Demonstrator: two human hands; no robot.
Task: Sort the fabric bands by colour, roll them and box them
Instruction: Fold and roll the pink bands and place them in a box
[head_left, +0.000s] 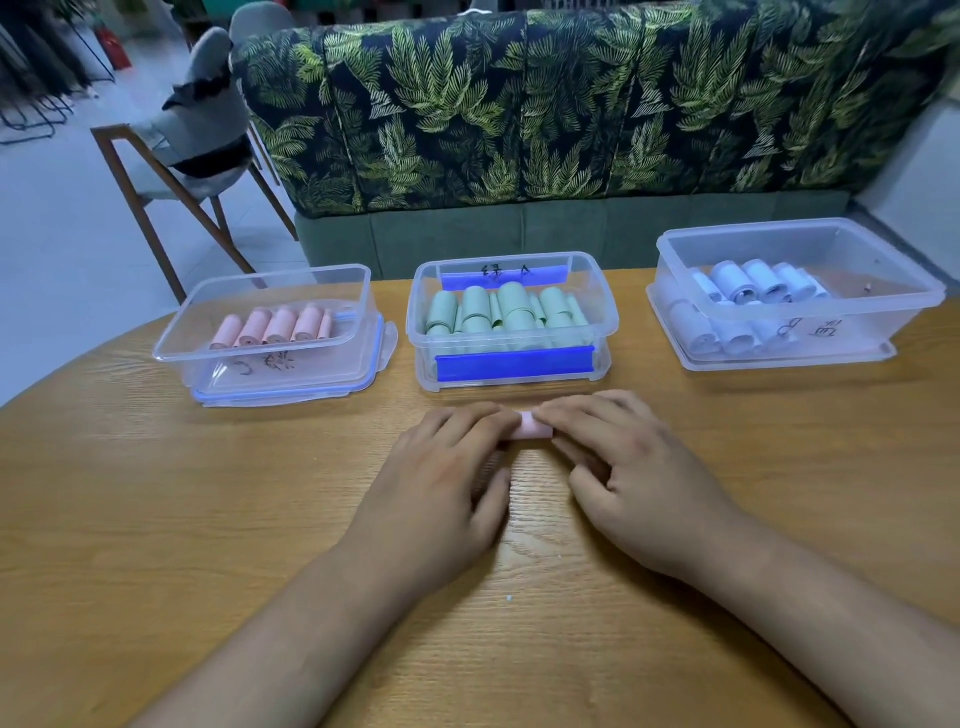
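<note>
pink rolls (275, 326) | green rolls (506, 310) | seemingly pale-blue rolls (743, 291) | leaf-print sofa (571, 104)

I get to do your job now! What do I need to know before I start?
Hands: the left hand and right hand both grip one pink band, a roll on the table before the middle box.
Boxes: the left box holds pink rolls, the middle box green rolls, the right box pale blue rolls.
Done: those are rolled and boxed.
Left: finish this roll, then probably put it in the left box. No other loose bands show.
</note>
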